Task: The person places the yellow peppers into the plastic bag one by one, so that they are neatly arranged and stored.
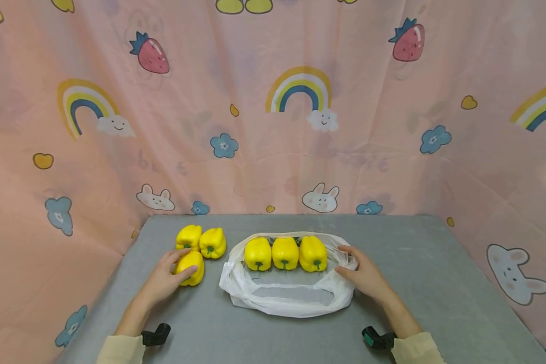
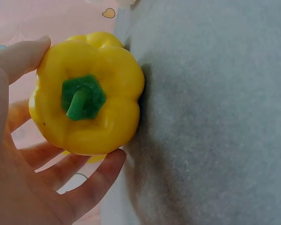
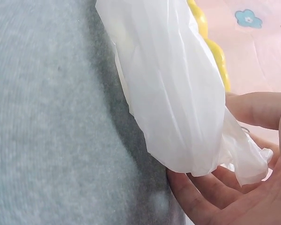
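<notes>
Pink fabric backdrop printed with rainbows, strawberries, clouds, bunny faces, blue flowers and small hearts, hanging behind and along both sides of a grey bench. White plastic bag sits mid-bench, its mouth spread wide and facing up, rim crumpled. Three yellow bell peppers inside the mouth, in a row along the far side: left one, middle one, right one; stems toward the person, neighbours touching or nearly so. Grey shows within the mouth in front of that row.

Left of the bag, three more yellow bell peppers outside it, on the bench: rear-left pepper and rear-right pepper side by side, front pepper nearest the person. Left hand grips the front pepper, thumb on one side, fingers curved round the other; left wrist view has its green stem facing the camera. Cannot tell whether this pepper touches the rear-left one.

Right hand holds the right edge of the bag, thumb on the near side, fingers curled round behind; right wrist view shows white plastic between them. Both arms in cream sleeves, left sleeve and right sleeve, a black wrist device at each: left device, right device
</notes>
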The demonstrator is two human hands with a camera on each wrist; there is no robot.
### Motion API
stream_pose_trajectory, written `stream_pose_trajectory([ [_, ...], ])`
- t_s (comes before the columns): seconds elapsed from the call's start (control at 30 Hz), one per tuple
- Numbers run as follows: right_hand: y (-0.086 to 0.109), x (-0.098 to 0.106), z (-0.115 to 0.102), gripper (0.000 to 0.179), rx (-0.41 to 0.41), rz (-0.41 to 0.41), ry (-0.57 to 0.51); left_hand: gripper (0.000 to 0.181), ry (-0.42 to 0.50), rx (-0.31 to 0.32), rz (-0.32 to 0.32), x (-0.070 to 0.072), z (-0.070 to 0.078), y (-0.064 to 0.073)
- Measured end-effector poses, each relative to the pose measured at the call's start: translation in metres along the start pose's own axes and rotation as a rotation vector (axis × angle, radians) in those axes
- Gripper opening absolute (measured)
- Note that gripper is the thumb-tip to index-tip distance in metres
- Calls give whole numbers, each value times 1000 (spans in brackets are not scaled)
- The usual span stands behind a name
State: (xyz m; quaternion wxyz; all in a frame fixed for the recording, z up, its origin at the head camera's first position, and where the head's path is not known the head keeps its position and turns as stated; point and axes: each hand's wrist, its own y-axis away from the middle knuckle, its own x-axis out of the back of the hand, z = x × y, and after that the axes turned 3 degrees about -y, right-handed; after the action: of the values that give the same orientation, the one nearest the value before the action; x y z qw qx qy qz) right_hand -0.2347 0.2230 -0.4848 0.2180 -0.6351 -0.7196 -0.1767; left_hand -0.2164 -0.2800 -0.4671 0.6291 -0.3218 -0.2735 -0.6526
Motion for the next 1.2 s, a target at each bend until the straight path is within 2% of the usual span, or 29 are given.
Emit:
stream_pose_trajectory([
  [0.43, 1, -2, -1, 59, -30, 5, -5, 75, -9, 12, -3, 3, -2, 2],
  [0.8, -2, -1, 2, 58, 12, 9, -19, 74, -15, -4, 30, 2, -2, 2],
  [0.97, -1, 0, 1, 58, 15, 6, -20, 73, -14, -10, 51, 3, 4, 2],
  [1.2, 0, 1, 0, 59, 5, 1, -19, 74, -32, -46, 88, 4, 22, 2],
])
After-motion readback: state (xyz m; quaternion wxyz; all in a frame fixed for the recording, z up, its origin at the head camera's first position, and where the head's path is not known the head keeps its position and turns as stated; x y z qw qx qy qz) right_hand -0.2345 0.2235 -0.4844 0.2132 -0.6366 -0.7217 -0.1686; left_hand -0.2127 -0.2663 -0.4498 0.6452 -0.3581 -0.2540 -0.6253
